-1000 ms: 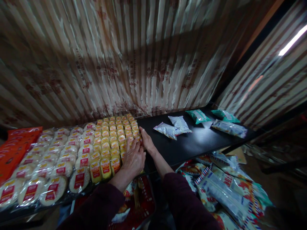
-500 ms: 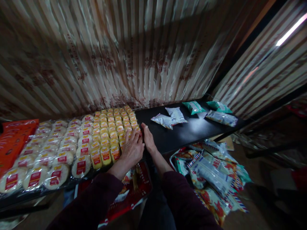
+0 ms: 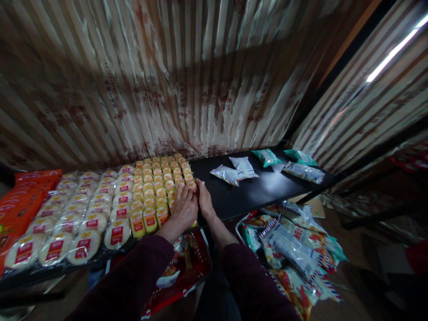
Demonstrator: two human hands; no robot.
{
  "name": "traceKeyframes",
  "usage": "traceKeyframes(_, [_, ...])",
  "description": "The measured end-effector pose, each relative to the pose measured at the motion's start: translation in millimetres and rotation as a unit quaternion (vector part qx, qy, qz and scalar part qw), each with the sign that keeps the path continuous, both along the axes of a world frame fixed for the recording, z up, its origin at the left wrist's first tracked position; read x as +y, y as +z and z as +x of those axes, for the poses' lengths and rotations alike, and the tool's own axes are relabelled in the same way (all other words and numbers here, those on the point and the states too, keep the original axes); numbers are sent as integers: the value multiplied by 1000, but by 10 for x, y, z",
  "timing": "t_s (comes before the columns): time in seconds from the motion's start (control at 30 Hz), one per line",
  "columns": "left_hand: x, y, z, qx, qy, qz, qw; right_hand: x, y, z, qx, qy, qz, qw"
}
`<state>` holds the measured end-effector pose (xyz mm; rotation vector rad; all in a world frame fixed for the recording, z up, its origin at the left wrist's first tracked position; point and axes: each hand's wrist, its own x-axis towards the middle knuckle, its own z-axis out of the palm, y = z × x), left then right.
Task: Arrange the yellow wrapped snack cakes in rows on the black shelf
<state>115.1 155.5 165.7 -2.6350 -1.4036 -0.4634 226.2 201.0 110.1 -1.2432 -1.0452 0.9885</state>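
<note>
My left hand (image 3: 183,208) rests over the front right end of the rows of small yellow wrapped cakes (image 3: 150,187), its fingers bent around wrapped cakes that it mostly hides. Against the right side of the same row lies my right hand (image 3: 205,199), fingers stretched out and thumb side toward the left hand. The two hands are close together, near the front edge of the black shelf (image 3: 222,203). To the left of the yellow cakes stand rows of round white wrapped cakes (image 3: 85,246) with red labels.
Orange packs (image 3: 25,196) lie at the far left. Further right on the shelf are white snack bags (image 3: 225,174) and green bags (image 3: 266,157). Below, a red basket (image 3: 197,278) and a heap of snack bags (image 3: 290,247) stand under the front edge. A striped curtain (image 3: 180,76) hangs behind.
The view has shifted slightly, so the shelf sits a little lower at the left. Both hands stay at the right end of the yellow cakes, with little movement.
</note>
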Motion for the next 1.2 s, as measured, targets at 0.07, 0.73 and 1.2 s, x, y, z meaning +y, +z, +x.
traceKeyframes(0.07, [0, 6, 4, -7, 2, 4, 1000, 32, 7, 9, -3, 4, -2, 1000])
traceKeyframes(0.73, [59, 65, -27, -1, 7, -14, 1000, 246, -11, -8, 12, 52, -9, 999])
traceKeyframes(1.2, [-680, 60, 73, -96, -99, -38, 990, -615, 195, 111, 37, -145, 45, 988])
